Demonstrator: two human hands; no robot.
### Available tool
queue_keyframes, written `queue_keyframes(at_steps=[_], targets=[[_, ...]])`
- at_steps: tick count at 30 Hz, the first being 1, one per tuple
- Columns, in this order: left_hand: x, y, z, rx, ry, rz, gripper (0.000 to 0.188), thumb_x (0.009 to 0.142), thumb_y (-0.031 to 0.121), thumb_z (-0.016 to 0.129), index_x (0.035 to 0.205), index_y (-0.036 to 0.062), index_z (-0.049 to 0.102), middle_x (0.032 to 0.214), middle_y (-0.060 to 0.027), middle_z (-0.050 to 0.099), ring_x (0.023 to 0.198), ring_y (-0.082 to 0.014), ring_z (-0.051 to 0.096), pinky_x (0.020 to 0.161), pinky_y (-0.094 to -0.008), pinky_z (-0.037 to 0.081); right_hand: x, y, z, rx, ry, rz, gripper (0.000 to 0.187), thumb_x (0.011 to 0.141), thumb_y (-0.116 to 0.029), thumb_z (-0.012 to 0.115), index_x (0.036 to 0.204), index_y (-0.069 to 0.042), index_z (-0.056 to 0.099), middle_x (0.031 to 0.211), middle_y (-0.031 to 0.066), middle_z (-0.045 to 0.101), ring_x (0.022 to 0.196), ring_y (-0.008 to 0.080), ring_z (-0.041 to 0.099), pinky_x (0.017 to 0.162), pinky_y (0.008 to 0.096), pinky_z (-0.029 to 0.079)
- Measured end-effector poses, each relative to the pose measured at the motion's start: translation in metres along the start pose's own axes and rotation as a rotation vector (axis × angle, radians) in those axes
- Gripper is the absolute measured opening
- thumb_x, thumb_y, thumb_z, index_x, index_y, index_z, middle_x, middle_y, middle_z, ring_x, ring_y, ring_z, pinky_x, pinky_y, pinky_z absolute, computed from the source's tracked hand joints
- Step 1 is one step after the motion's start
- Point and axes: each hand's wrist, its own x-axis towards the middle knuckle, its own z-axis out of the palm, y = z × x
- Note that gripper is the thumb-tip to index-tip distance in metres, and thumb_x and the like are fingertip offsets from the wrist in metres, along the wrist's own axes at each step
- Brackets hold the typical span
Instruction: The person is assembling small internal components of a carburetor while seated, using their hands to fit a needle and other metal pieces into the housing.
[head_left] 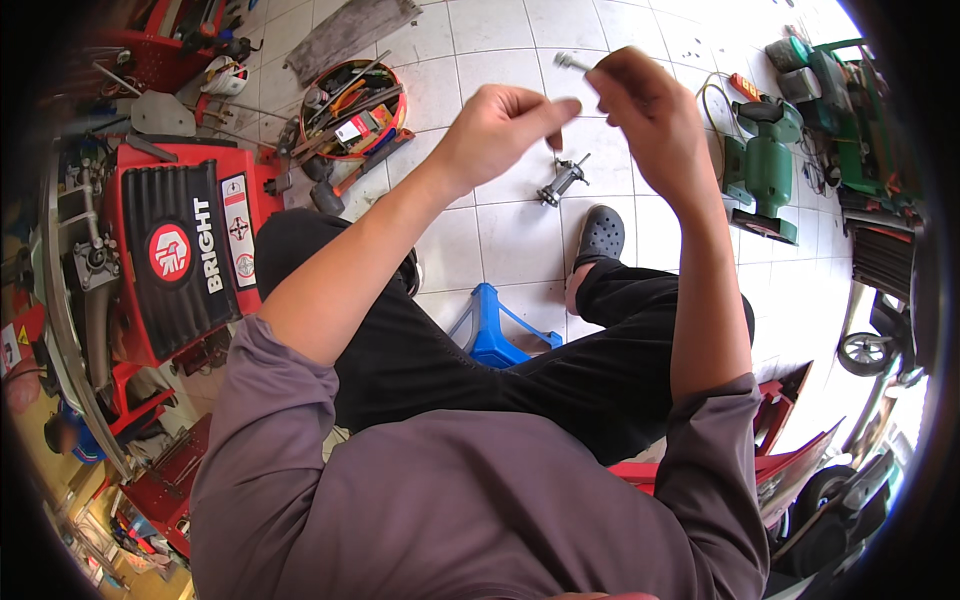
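Observation:
My right hand (645, 125) is raised over the tiled floor, its fingers closed on a silvery bolt-like metal part (570, 61) that sticks out to the left with a wider end. Just left of it, my left hand (505, 132) has curled fingers and a thumb pointing right. Whether anything sits between its fingertips is hidden. The hands are apart. Below them, a small metal device with a thin rod and short arms (562, 183) stands or lies on the tiles; its exact kind cannot be made out.
A round red-rimmed tub of hand tools (402, 104) stands left, with a hammer (370, 165) beside it. Further left is a red and black machine (180, 240). A green bench grinder (765, 165) sits right. A blue plastic stool (490, 325) is between my legs, near a grey clog (601, 235).

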Motion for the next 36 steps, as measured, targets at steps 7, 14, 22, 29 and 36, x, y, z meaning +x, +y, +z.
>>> queue_keyframes(at_steps=[7, 14, 22, 29, 36], targets=[[0.000, -0.001, -0.004, -0.040, 0.074, 0.015, 0.020, 0.088, 0.022, 0.063, 0.099, 0.0053, 0.061, 0.063, 0.0077, 0.047, 0.055, 0.0006, 0.035, 0.049, -0.0179, 0.026, -0.004, -0.007, 0.001, -0.126, -0.247, -0.003, 0.016, 0.085, -0.015, 0.060, 0.087, 0.000, 0.059, 0.064, 0.0105, 0.056, 0.055, 0.0168, 0.046, 0.053, 0.0298, 0.040], [-0.003, 0.004, 0.003, 0.077, 0.048, 0.038, 0.016, 0.088, 0.016, 0.064, 0.100, 0.0057, 0.060, 0.060, 0.0088, 0.040, 0.055, 0.0004, 0.031, 0.050, -0.0191, 0.024, 0.000, -0.006, -0.005, -0.161, -0.252, 0.040, 0.015, 0.089, -0.015, 0.058, 0.090, 0.000, 0.058, 0.071, 0.0035, 0.057, 0.062, 0.0088, 0.045, 0.057, 0.0228, 0.039], [0.000, -0.003, 0.006, -0.040, 0.147, 0.036, 0.024, 0.092, 0.026, 0.059, 0.094, 0.0029, 0.058, 0.059, 0.0094, 0.038, 0.052, 0.0002, 0.029, 0.046, -0.0183, 0.022, -0.002, -0.001, 0.000, -0.067, -0.162, -0.030, 0.018, 0.085, -0.017, 0.061, 0.086, 0.001, 0.058, 0.066, 0.0105, 0.058, 0.056, 0.0172, 0.048, 0.056, 0.0292, 0.042], [0.002, -0.006, 0.004, -0.099, 0.096, 0.097, 0.029, 0.095, 0.033, 0.053, 0.092, 0.0041, 0.058, 0.058, 0.0090, 0.036, 0.051, -0.0003, 0.029, 0.046, -0.0179, 0.023, -0.001, 0.003, 0.000, -0.117, -0.157, -0.054, 0.018, 0.085, -0.017, 0.061, 0.086, 0.001, 0.057, 0.063, 0.0104, 0.057, 0.053, 0.0168, 0.048, 0.053, 0.0295, 0.040], [0.003, -0.009, 0.002, -0.092, 0.090, 0.126, 0.029, 0.095, 0.032, 0.053, 0.092, 0.0040, 0.058, 0.058, 0.0084, 0.038, 0.051, -0.0007, 0.031, 0.046, -0.0180, 0.026, -0.002, -0.001, 0.001, -0.116, -0.154, -0.048, 0.017, 0.085, -0.017, 0.061, 0.086, 0.000, 0.059, 0.060, 0.0102, 0.054, 0.052, 0.0167, 0.046, 0.051, 0.0306, 0.039]])
